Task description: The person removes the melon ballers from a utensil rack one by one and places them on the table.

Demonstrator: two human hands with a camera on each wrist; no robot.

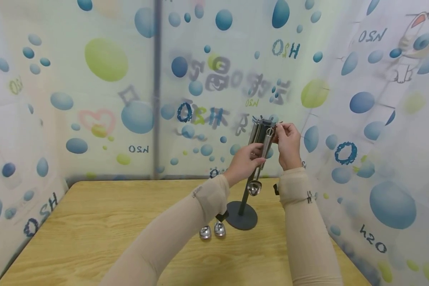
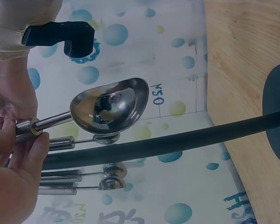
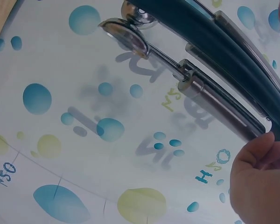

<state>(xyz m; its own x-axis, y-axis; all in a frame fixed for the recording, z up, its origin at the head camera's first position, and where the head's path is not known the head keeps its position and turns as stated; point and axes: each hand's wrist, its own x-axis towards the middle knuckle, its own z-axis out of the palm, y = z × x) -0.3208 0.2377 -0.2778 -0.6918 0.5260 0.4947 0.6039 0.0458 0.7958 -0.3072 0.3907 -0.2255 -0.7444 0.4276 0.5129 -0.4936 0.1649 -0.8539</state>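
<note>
So the left hand point(image 1: 244, 161) is gripping the spoon point(image 1: 254, 188) by its handle, near upright, bowl down, beside the stand point(image 1: 242, 216) toward the worktop's point(image 1: 103, 222) far right corner. Its ring point(image 1: 269, 130) is just left of the right hand point(image 1: 288, 145), fingers pinching what looks like a hook point(image 1: 280, 123). Can't tell if ring touches hook; left sleeve point(image 1: 182, 222) half hides two other spoons point(image 1: 219, 229).
</note>
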